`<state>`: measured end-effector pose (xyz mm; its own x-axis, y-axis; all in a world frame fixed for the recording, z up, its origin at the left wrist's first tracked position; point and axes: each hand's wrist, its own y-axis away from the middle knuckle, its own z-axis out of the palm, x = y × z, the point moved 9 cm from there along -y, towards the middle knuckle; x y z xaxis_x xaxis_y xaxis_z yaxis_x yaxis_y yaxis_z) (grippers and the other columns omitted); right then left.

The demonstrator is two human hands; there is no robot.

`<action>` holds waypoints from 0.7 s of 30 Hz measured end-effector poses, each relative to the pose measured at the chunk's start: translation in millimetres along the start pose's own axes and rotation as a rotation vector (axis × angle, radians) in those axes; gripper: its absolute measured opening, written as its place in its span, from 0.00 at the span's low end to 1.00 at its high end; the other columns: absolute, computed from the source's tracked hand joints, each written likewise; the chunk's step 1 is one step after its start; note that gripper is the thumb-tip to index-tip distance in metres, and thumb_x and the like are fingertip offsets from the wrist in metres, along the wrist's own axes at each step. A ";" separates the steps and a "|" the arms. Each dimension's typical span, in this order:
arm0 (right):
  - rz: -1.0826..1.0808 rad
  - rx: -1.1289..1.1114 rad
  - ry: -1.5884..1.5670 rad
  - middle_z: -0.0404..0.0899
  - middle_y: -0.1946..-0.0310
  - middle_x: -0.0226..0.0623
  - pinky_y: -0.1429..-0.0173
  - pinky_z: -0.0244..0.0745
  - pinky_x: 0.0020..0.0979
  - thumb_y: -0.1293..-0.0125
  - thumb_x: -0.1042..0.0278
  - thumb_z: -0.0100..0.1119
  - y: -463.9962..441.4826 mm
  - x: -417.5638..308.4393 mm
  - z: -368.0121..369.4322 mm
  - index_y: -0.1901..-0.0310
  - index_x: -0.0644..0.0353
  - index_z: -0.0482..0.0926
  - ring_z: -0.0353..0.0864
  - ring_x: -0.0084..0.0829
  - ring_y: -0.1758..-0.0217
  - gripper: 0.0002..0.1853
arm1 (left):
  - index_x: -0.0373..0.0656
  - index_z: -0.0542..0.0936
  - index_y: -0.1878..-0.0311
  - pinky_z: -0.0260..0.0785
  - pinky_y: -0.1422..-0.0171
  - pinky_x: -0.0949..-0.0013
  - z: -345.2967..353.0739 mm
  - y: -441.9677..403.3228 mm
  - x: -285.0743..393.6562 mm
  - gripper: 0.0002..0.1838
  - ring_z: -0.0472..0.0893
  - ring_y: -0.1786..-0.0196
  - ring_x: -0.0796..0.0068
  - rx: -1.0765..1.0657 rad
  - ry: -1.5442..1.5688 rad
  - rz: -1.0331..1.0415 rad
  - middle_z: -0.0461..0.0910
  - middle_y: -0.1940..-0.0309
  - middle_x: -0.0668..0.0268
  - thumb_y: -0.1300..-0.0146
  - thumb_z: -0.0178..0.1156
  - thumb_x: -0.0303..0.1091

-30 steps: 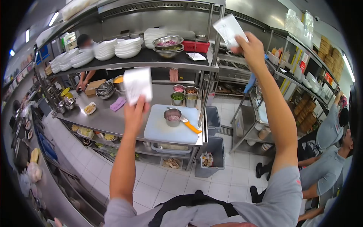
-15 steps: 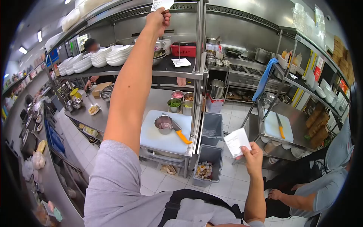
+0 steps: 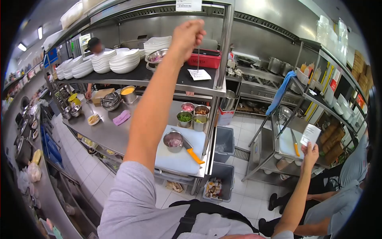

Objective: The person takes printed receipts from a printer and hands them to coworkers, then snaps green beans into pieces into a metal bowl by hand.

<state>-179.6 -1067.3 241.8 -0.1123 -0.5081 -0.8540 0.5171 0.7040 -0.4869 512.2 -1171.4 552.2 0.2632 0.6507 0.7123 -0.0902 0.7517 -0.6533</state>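
My left hand [image 3: 188, 38], fingers curled narrow, is below 1 printed white paper slip [image 3: 189, 4] at the upper steel shelf's [image 3: 139, 7] edge; a weak hold could drop it. My right hand [image 3: 310, 154] pinches 1 folded white slip [image 3: 310, 134], losable if slack. Tiled kitchen floor [image 3: 175, 198]; orange-handled knife [image 3: 195, 155] near the white cutting board's [image 3: 179, 161] right edge.

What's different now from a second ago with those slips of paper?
The left hand went up and let go of its slip, now at the rack's top rail. The right hand came down, still holding the other slip. The pot and knife stayed on the cutting board.
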 end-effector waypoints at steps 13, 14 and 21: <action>-0.019 0.318 0.165 0.85 0.64 0.35 0.69 0.79 0.29 0.23 0.67 0.54 -70.0 -15.9 -75.6 0.45 0.60 0.79 0.84 0.26 0.71 0.11 | 0.40 0.77 0.31 0.77 0.50 0.72 9.3 413.1 -167.8 0.23 0.83 0.56 0.80 -0.961 0.176 -0.821 0.86 0.55 0.67 0.25 0.64 0.38; -0.030 0.296 0.217 0.85 0.63 0.36 0.69 0.79 0.29 0.24 0.66 0.55 -80.6 0.0 -90.0 0.46 0.60 0.81 0.83 0.27 0.71 0.11 | 0.40 0.76 0.31 0.77 0.50 0.72 -9.8 444.8 -210.0 0.23 0.83 0.56 0.79 -0.826 0.140 -0.932 0.86 0.55 0.66 0.24 0.63 0.38; 0.024 0.243 0.290 0.87 0.59 0.37 0.66 0.83 0.29 0.22 0.65 0.53 -69.8 -29.9 -39.3 0.44 0.63 0.79 0.85 0.25 0.70 0.13 | 0.38 0.85 0.45 0.79 0.50 0.57 -122.8 642.5 -379.6 0.23 0.88 0.57 0.51 -0.798 -0.748 -1.058 0.88 0.58 0.48 0.35 0.69 0.45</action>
<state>-245.7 -1081.7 294.1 -0.3150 -0.3067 -0.8982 0.7049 0.5582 -0.4377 472.3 -948.7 -169.5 -0.6824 -0.0457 0.7295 0.4130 0.7993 0.4364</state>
